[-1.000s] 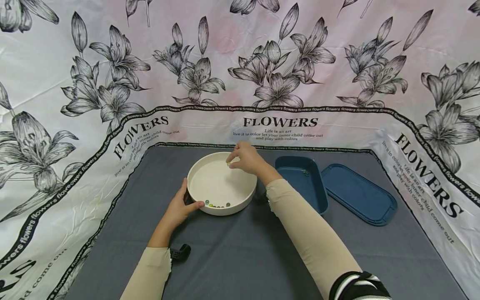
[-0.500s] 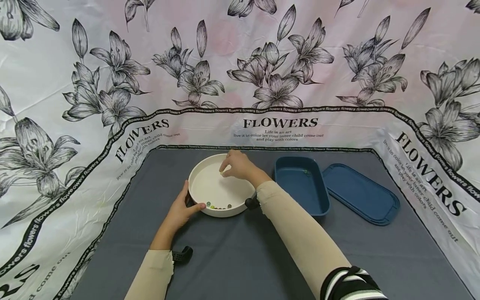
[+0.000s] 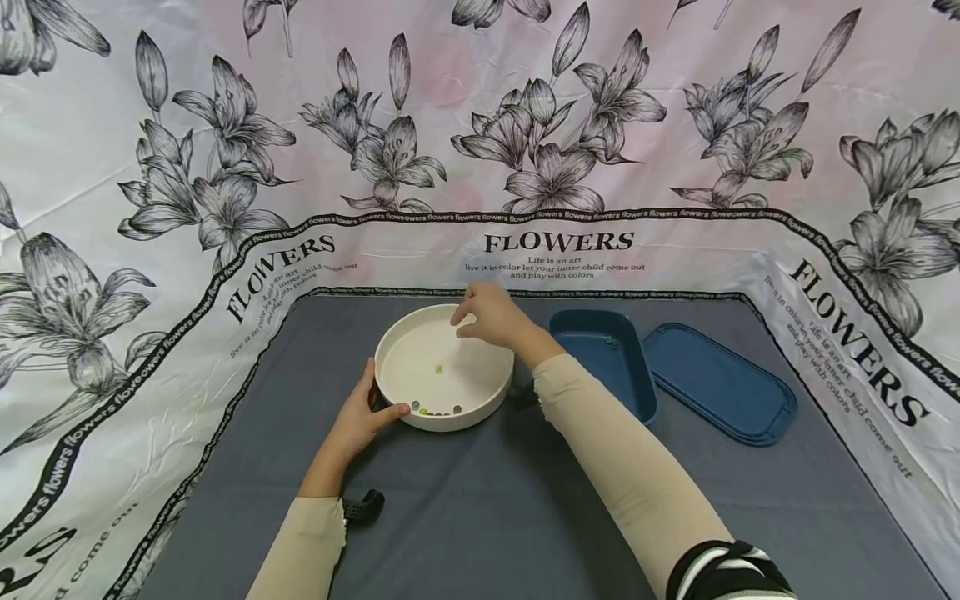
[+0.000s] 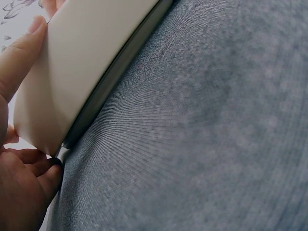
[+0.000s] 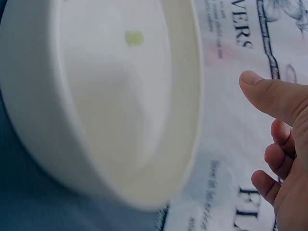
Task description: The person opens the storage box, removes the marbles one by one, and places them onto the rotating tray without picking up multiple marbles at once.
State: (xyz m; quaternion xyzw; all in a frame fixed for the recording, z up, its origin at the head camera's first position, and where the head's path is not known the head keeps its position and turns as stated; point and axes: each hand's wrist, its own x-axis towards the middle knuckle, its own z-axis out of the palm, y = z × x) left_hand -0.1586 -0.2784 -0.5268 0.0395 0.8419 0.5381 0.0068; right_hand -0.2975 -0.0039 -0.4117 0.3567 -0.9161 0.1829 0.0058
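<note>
A round white dish (image 3: 427, 354) stands tilted on the table. My left hand (image 3: 362, 425) grips its near left side, thumb over the rim and fingers around the outer wall. The left wrist view shows the dish's wall (image 4: 82, 62) between thumb and fingers, its base raised off the cloth on one side. Inside, a yellow-green marble (image 3: 438, 368) lies by itself near the middle. Several marbles (image 3: 441, 412) line the near inner edge. Over the far right rim hovers my right hand (image 3: 497, 321), thumb apart from loosely bent fingers, holding nothing.
Right of the dish is a blue rectangular container (image 3: 596, 362) with a few marbles (image 3: 611, 342) in it. Its blue lid (image 3: 720, 383) lies flat further right. Grey cloth (image 3: 465, 508) covers the table; a flower-print sheet (image 3: 555, 258) borders it.
The right hand moved down over the dish, let go of the yellow-green marble, and drew back up and right. The marble now lies in the dish. The left hand keeps its grip.
</note>
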